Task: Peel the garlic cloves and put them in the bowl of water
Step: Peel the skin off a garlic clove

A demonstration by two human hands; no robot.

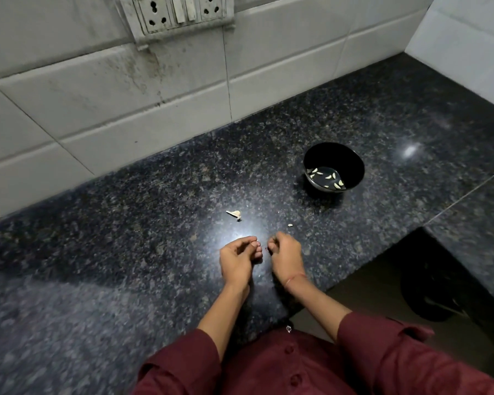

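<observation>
Maroon sleeves (183, 363), bottom | left hand (237, 260), right hand (286, 256) curled, hold cannot be told | peeling judged underway | bowl (352, 163), centre-right, to be reached.

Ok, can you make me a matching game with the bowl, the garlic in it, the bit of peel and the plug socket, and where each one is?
Things:
1. bowl
2. garlic cloves
3. peel
4. socket

Places:
A. fixed to the wall
B. pale, lying on the counter
C. in the water
D. black, standing on the counter

Pairs: 1-D, 2-C, 3-B, 4-A.
</observation>
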